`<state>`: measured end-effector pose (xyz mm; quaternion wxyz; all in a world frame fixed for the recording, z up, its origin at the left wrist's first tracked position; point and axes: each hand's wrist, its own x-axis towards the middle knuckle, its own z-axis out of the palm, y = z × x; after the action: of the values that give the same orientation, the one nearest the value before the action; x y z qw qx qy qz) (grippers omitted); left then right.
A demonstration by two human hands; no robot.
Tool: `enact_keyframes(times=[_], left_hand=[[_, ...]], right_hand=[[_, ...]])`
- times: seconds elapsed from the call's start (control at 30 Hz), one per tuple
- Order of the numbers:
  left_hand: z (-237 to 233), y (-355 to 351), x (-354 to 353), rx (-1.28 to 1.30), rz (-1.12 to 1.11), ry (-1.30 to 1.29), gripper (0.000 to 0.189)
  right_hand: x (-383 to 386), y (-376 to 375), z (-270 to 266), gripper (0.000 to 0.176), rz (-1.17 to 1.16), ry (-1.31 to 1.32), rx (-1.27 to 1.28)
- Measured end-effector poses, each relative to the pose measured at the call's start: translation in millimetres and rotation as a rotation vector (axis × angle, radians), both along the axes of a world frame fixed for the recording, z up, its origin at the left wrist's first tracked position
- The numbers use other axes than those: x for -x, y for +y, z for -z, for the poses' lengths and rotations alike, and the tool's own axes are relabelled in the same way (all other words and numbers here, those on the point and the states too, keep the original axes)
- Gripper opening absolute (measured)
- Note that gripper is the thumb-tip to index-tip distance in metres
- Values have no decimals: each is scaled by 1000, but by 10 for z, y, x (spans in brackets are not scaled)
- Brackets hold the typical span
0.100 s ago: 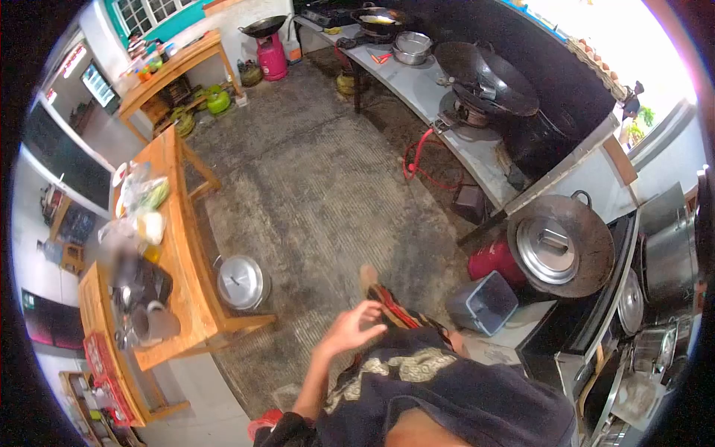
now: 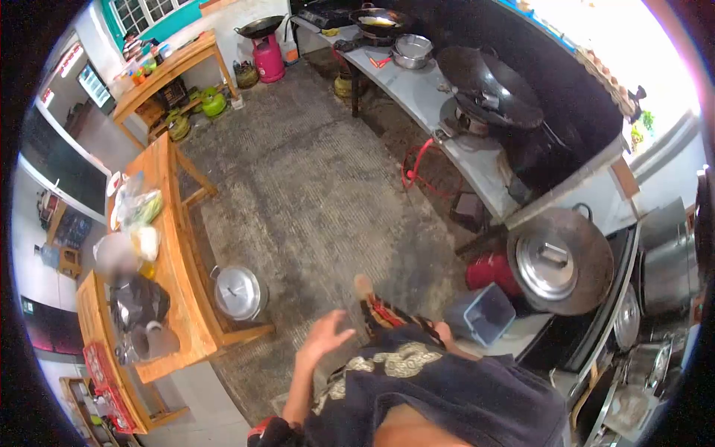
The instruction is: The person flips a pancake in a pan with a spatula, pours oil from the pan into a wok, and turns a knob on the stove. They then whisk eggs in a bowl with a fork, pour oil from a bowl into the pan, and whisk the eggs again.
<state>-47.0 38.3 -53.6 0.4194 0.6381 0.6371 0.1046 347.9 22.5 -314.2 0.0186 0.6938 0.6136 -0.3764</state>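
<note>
L hand (image 2: 326,335): out in front of the body, fingers loosely spread, nothing in it, well above the floor (image 2: 320,194).
R hand (image 2: 445,335): mostly hidden by the dark shirt (image 2: 447,380); only a bit of skin shows, prob. the hand; can't tell if clenched or holding anything.
Grey tub (image 2: 462,309): open-topped, just beside R hand on its right; contact unclear.
Lidded pot (image 2: 240,294): on floor, left of L hand and a bit fwd, apart from it, nr the table leg.
Wok (image 2: 588,261): right of R hand, past the tub, w/ a metal lid (image 2: 547,270) in it.
Table (image 2: 173,257): further left of L hand, beyond the pot; another person (image 2: 139,302) at its far side.
Counter (image 2: 477,167): fwd-right of L hand, w/ black pans.
</note>
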Motion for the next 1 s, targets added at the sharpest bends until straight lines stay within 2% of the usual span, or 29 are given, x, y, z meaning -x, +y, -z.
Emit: enact_keyframes(times=[0.03,0.1,0.17,0.23,0.27,0.3,0.33,0.4,0.43,0.53,0.6,0.67,0.73,0.8,0.87,0.93,1.0], left_hand=[[146,160,208,-22,-23,201,60],[405,343,541,-17,-80,444,64],[517,450,857,296,6,509,67],[788,436,1103,335,39,372,72],[749,499,1164,370,34,380,72],[695,533,1198,412,37,386,71],[749,567,1250,408,57,355,69],[1001,706,1404,400,116,301,65],[1257,787,1450,438,24,257,58],[1772,1489,1835,479,-104,246,51],[1176,2239,2188,491,-126,221,40],[1609,2637,2719,247,18,363,33],[1104,3419,3015,233,-72,417,36],[625,4258,3297,249,-123,364,40],[894,4863,3683,39,-114,379,40],[697,5586,3883,36,-95,374,40],[701,6182,4057,-49,-95,283,41]], right_hand=[[184,399,-9,43,-27,2,-62],[565,1175,-607,36,-55,57,-129],[899,2000,-1218,29,-73,181,-161],[1091,3117,-1717,30,-62,745,128],[1334,3608,-2620,24,-201,870,139],[1607,3996,-3697,24,-402,744,-26],[1705,4357,-4403,23,-544,658,-92],[1808,4608,-5722,16,-641,876,-367],[1640,4687,-5755,17,-710,1147,-787],[1893,5060,-6427,19,-1125,1121,-1212],[2371,5231,-6664,20,-1422,1080,-1341],[2876,5502,-6809,21,-1594,1051,-1372],[3300,5818,-6909,22,-1704,1037,-1383],[3639,6188,-6943,23,-1754,1031,-1395],[3946,6606,-6982,24,-1775,1029,-1386],[4208,7001,-7002,25,-1779,1027,-1386],[4415,7415,-6980,26,-1792,1021,-1388]])
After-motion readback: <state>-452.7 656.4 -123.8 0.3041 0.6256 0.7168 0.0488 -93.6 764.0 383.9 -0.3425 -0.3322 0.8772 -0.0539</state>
